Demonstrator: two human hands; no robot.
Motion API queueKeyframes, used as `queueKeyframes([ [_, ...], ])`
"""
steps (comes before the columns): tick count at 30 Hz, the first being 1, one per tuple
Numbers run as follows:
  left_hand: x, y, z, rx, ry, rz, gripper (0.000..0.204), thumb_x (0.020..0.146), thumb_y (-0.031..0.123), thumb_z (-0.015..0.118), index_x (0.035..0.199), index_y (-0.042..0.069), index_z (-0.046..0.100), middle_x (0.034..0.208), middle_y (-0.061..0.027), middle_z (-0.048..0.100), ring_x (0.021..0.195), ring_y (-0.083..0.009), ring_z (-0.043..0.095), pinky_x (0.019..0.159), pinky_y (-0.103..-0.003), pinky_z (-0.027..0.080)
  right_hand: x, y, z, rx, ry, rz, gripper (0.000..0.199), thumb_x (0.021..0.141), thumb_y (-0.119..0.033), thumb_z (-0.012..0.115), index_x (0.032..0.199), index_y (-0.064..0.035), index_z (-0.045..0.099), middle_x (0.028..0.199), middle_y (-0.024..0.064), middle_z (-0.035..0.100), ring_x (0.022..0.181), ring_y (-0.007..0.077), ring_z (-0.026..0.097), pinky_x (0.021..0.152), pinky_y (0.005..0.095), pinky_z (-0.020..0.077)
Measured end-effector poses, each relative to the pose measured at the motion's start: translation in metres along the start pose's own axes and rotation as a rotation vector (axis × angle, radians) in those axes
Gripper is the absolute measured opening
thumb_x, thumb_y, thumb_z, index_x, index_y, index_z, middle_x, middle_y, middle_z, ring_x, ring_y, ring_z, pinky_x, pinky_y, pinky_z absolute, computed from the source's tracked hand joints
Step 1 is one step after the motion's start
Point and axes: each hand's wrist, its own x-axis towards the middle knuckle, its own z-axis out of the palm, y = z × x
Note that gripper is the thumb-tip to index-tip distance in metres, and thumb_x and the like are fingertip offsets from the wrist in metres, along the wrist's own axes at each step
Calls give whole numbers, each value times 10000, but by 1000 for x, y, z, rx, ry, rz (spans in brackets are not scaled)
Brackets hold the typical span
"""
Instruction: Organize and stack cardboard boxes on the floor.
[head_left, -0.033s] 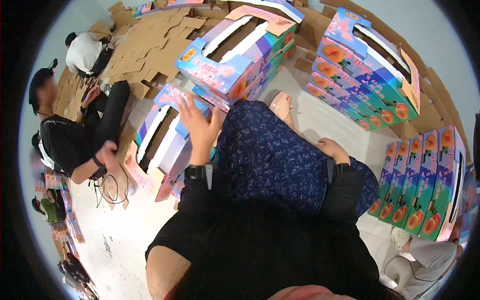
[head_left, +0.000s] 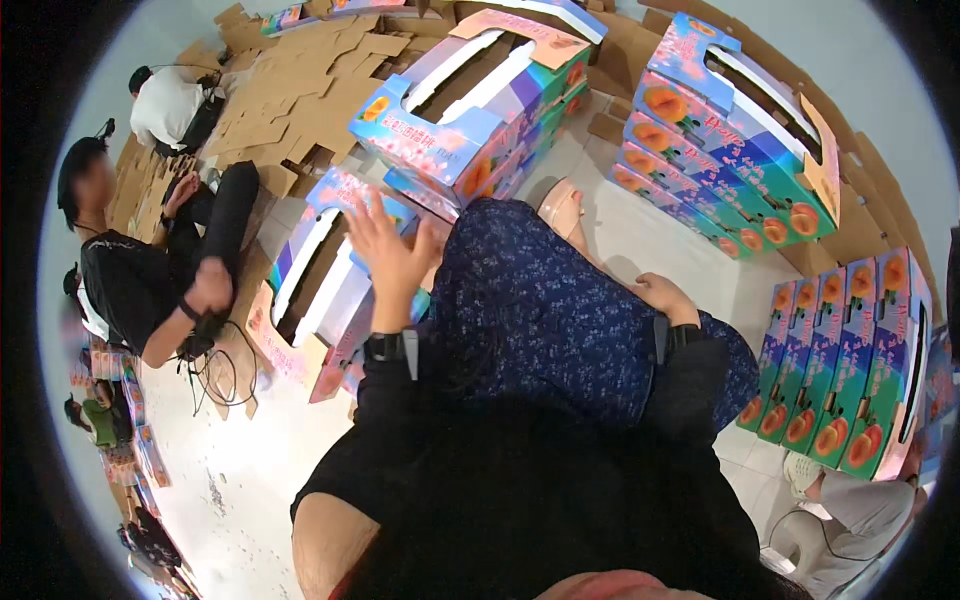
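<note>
My left hand (head_left: pixel 385 250) is raised with its fingers spread and holds nothing. It hovers above the near end of a fruit carton (head_left: pixel 345 315) with a long open slot in its top; whether it touches the carton I cannot tell. On my lap, over the dark blue patterned skirt (head_left: pixel 540 310), rests my right hand (head_left: pixel 665 298). Its fingers lie loosely on the cloth and nothing shows in them. Just ahead of my knees stands a stack of printed cartons (head_left: pixel 430 140), the top one also with an open slot.
Further stacks of cartons stand at the far right (head_left: pixel 730 140) and near right (head_left: pixel 840 360). Flattened brown cardboard (head_left: pixel 300 90) covers the floor at the far left. A person in black (head_left: pixel 120 290) sits to my left beside tangled black cable (head_left: pixel 225 375). Grey trousers (head_left: pixel 850 520) show at lower right.
My left hand has shifted slightly left. The seated person's lower hand has moved up a little. My right hand and the cartons stay as they were.
</note>
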Motion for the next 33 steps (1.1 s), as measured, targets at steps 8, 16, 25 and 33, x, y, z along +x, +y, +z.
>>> queueKeyframes([
  [8,7,-54,-44,422,-544,-334,1204,491,556,807,1460,162,212,1444,-272,253,1359,-438,192,1054,-632,98,-5,-5,0,-2,-12,-13,499,818,-405,568,1123,-12,611,1115,214,616,1053,349,575,906,375,434],
  [16,5,-41,-58,393,-407,-204,1077,441,536,830,1371,169,430,1196,-181,498,1126,-349,475,963,-452,336,-8,-6,1,18,62,-52,459,805,-369,605,1107,-24,621,1052,218,636,990,341,605,859,385,461],
  [25,32,17,-104,221,4,-341,1099,478,537,832,1385,99,392,1200,-260,466,1131,-389,463,948,-460,371,-12,-15,-1,102,154,-97,396,788,-305,645,1077,-34,633,928,174,663,857,299,636,775,363,490],
  [33,26,84,-133,-72,46,0,1007,510,338,879,1348,22,419,1163,-199,477,1083,-327,500,924,-398,406,-21,-35,-14,524,278,-294,268,820,-180,648,1028,-12,633,874,107,665,803,184,617,741,303,483],
])
